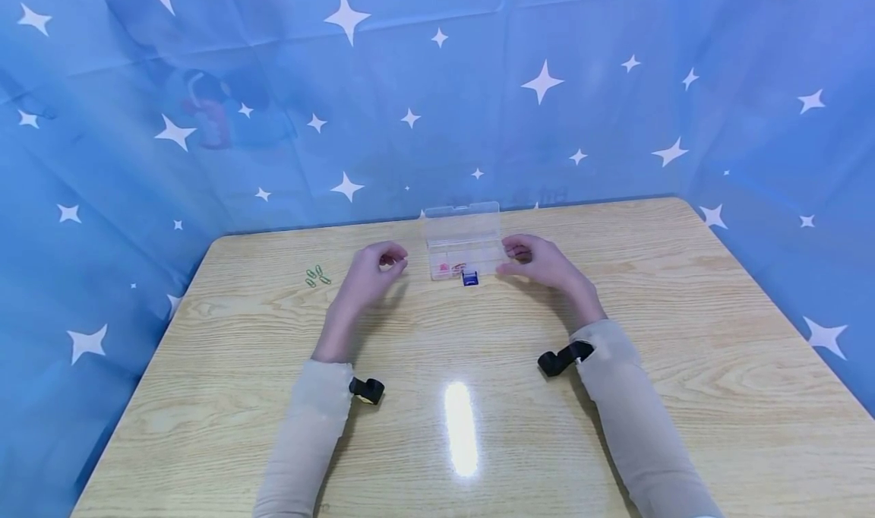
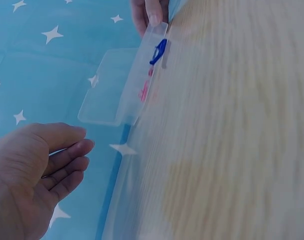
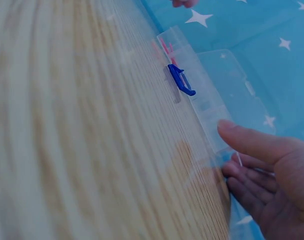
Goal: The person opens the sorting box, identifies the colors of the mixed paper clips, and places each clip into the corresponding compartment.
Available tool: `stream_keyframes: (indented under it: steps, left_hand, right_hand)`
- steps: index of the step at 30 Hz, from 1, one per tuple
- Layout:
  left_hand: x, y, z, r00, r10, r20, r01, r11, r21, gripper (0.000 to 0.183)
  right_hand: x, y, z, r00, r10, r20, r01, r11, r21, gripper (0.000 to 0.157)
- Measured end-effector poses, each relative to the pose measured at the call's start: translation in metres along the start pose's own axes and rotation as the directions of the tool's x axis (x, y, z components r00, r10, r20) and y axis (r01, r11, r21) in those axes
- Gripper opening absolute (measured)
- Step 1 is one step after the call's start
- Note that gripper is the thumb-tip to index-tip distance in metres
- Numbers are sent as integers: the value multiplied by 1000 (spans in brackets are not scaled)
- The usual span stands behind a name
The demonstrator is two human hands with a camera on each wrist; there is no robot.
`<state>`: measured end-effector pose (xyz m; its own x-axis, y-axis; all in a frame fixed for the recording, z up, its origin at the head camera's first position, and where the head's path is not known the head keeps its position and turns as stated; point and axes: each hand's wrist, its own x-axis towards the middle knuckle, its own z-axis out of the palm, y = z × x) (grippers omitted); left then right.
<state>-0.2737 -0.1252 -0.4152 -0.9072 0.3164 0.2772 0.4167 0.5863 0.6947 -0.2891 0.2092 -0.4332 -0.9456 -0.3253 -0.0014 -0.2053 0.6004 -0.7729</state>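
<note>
at the bottom of the head view, two pale sleeves [image 1: 301,446] reach up the table [image 1: 424,358], one at lower left, one at lower right, each with a black wrist mount [image 1: 368,391] near its cuff. between them, at lower centre, a bright reflection [image 1: 461,430] lies on the wood grain.

farther up, just left of centre, the left hand [image 1: 376,267] has its fingers loosely curved, thumb tip close to the index finger, apart from the box. right of centre, the right hand [image 1: 543,263] pinches the right end of the clear plastic box [image 1: 482,255] between thumb and fingers.

the box sits slightly above and right of the frame's centre. a blue piece [image 1: 470,279] is at its front edge; whether it hangs there or stands on the table i cannot tell. small pink and red pieces [image 1: 443,268] lie in the box's left part. well to the left, four green paper clips [image 1: 318,276] are grouped on the table.

behind, the box's lid [image 1: 462,226] stands raised, and a blue curtain [image 1: 424,70] with white stars fills the top.
</note>
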Motion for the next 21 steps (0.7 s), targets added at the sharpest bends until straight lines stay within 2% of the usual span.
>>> stream_keyframes:
  steps: [8, 21]
  left_hand:
    - [-11, -13, -14, 999, -41, -9, 42, 999, 31, 20]
    - [-28, -35, -40, 997, -63, -35, 65, 996, 67, 20]
  right_hand:
    - [0, 1, 0, 1000, -8, 5, 8, 1000, -5, 68]
    - [0, 1, 0, 1000, -13, 11, 13, 1000, 5, 68]
